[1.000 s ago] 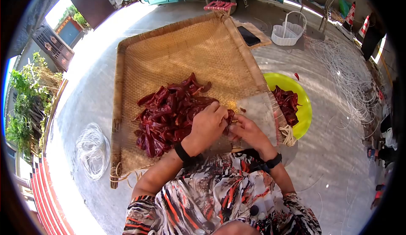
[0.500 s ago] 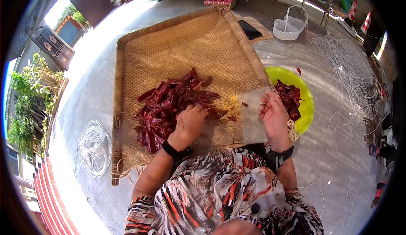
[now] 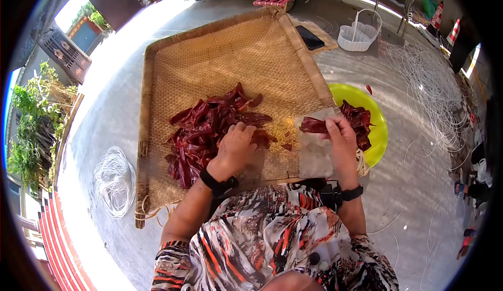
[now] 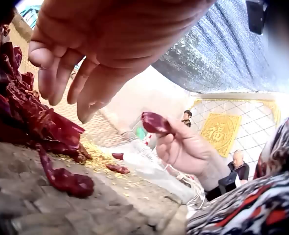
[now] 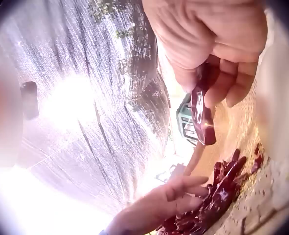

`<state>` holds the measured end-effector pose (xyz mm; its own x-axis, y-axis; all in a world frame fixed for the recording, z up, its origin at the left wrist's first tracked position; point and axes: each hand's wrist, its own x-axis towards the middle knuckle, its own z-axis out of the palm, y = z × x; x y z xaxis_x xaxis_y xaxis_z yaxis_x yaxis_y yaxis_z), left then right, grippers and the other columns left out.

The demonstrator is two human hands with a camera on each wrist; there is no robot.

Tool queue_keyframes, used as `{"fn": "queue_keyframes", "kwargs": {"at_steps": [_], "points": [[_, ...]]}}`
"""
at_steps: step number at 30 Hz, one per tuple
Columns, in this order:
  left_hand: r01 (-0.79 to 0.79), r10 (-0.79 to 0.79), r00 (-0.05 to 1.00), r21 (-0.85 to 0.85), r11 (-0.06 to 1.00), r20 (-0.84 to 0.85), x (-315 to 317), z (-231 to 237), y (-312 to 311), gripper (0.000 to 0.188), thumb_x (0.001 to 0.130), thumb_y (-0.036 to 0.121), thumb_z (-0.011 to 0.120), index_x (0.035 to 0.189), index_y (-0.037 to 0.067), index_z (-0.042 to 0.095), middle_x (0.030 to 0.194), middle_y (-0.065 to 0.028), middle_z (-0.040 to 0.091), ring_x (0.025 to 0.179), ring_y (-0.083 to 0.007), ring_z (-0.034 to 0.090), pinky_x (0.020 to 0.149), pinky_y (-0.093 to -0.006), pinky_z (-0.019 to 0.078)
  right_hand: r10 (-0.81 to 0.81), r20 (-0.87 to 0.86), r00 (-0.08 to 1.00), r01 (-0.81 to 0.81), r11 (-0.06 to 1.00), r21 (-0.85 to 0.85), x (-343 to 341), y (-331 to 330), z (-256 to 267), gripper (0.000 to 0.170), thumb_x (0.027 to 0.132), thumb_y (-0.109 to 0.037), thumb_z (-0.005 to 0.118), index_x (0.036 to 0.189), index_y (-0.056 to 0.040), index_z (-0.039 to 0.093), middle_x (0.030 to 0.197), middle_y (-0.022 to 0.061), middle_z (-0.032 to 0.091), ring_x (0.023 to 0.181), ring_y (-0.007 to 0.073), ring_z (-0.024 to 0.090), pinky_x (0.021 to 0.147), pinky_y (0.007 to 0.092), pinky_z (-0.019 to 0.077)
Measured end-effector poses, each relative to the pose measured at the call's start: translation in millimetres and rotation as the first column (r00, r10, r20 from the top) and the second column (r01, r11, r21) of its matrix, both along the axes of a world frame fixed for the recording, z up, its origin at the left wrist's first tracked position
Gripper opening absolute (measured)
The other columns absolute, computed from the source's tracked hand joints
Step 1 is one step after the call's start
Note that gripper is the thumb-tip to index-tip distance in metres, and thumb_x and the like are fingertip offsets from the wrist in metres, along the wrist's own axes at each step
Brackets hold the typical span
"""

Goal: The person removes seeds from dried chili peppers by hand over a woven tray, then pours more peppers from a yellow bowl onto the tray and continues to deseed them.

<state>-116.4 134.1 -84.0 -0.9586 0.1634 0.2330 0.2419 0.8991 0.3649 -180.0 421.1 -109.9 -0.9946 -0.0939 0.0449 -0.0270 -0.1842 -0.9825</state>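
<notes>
A pile of dried red chili peppers (image 3: 201, 136) lies on a woven tray (image 3: 225, 55). My left hand (image 3: 236, 149) hovers at the pile's right side; in the left wrist view its fingers (image 4: 61, 78) hang loosely bent with nothing between them. Over the tray's right edge, my right hand (image 3: 341, 139) pinches a dried red chili (image 3: 313, 125) between thumb and fingers, its far end pointing left. The right wrist view shows that chili (image 5: 201, 117) hanging down from the fingertips. Beside the tray, a yellow-green bowl (image 3: 378, 128) holds more chilies (image 3: 356, 118).
Yellow seeds (image 3: 283, 134) are scattered right of the pile, beside a pale sheet (image 3: 314, 157) at the tray's edge. Coiled white cord (image 3: 114, 183) lies on the left floor, more strands (image 3: 427, 94) at right. A white basket (image 3: 356, 39) and a phone (image 3: 309, 38) sit behind.
One second ago both hands were together at a chili by the pile. They moved apart, the left back toward the pile, the right toward the bowl, where a chili now shows in its fingers.
</notes>
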Motion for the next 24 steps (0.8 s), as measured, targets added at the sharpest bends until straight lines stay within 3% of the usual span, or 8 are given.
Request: {"fn": "queue_keyframes", "kwargs": {"at_steps": [4,7,11,13,16,18,21,24], "points": [[-0.039,0.047,0.996,-0.094,0.995,0.078,-8,-5,-4,0.027,0.081,0.008,0.072,0.106,0.006,0.061,0.104,-0.0141,0.061,0.105,-0.0363,0.057,0.088,-0.0438,0.0478,-0.427,-0.153,0.891,0.43,0.903,-0.017,-2,20,29,0.026,0.104,-0.023,0.058,0.117,-0.0008,0.062,0.112,0.0051,0.065,0.098,0.0121,0.062,0.088,0.026,0.0492],[0.003,-0.002,1.0,-0.044,0.999,0.017,-9,1,-2,0.021,0.082,0.007,0.071,0.1,0.006,0.061,0.099,-0.0135,0.063,0.099,-0.0359,0.059,0.085,-0.0436,0.0479,-0.448,-0.397,0.801,0.54,0.826,0.158,-13,39,12,0.028,0.104,-0.024,0.056,0.122,-0.0018,0.06,0.116,0.0063,0.064,0.105,0.0141,0.06,0.093,0.0267,0.0466],[0.112,-0.107,0.994,0.162,0.98,-0.037,0,16,16,0.018,0.084,0.007,0.071,0.099,0.004,0.062,0.092,-0.0137,0.063,0.091,-0.0345,0.061,0.08,-0.0418,0.0484,-0.012,-0.231,0.973,0.071,0.965,0.252,4,14,15,0.031,0.102,-0.026,0.059,0.123,-0.0036,0.06,0.114,0.0059,0.064,0.097,0.0131,0.06,0.088,0.0295,0.0487],[0.15,-0.175,0.983,0.325,0.934,0.048,-1,10,23,0.017,0.087,0.008,0.071,0.101,0.003,0.063,0.092,-0.0119,0.063,0.088,-0.0289,0.062,0.078,-0.0381,0.0485,0.271,-0.131,0.954,-0.215,0.918,0.333,22,-14,32,0.031,0.1,-0.022,0.062,0.124,-0.0031,0.06,0.111,0.0053,0.065,0.098,0.0127,0.061,0.085,0.029,0.0499],[0.139,-0.26,0.955,0.558,0.818,0.144,4,17,38,0.016,0.091,0.009,0.069,0.103,0.001,0.064,0.091,-0.0088,0.062,0.086,-0.02,0.06,0.076,-0.0327,0.0477,0.45,-0.205,0.869,-0.367,0.865,0.342,31,-40,18,0.031,0.097,-0.018,0.066,0.124,-0.0036,0.061,0.108,0.005,0.067,0.098,0.0126,0.063,0.083,0.0282,0.051],[0.096,-0.305,0.931,0.669,0.737,0.202,5,22,40,0.016,0.094,0.011,0.068,0.105,0.0,0.064,0.091,-0.0062,0.06,0.085,-0.0128,0.057,0.074,-0.0291,0.0469,0.496,-0.035,0.867,-0.485,0.859,0.166,31,-41,15,0.029,0.096,-0.013,0.066,0.123,-0.0018,0.061,0.108,0.0049,0.068,0.098,0.0117,0.064,0.084,0.0272,0.0514],[0.047,-0.323,0.909,0.705,0.707,0.263,0,13,38,0.019,0.093,0.011,0.069,0.107,0.0,0.063,0.095,-0.0067,0.061,0.084,-0.0142,0.057,0.074,-0.0298,0.0477,0.475,-0.014,0.88,-0.464,0.865,0.193,26,-40,3,0.026,0.096,-0.01,0.065,0.12,0.0001,0.062,0.108,0.0052,0.069,0.096,0.0112,0.064,0.083,0.0265,0.0517],[0.065,-0.125,0.989,0.525,0.849,0.08,-8,9,30,0.023,0.091,0.01,0.069,0.111,0.002,0.062,0.103,-0.0103,0.062,0.087,-0.02,0.062,0.075,-0.0328,0.0496,0.333,-0.091,0.938,-0.283,0.893,0.348,21,-35,-4,0.022,0.095,-0.011,0.065,0.114,-0.0006,0.064,0.103,0.0071,0.071,0.092,0.0124,0.067,0.081,0.0275,0.0522]]}}
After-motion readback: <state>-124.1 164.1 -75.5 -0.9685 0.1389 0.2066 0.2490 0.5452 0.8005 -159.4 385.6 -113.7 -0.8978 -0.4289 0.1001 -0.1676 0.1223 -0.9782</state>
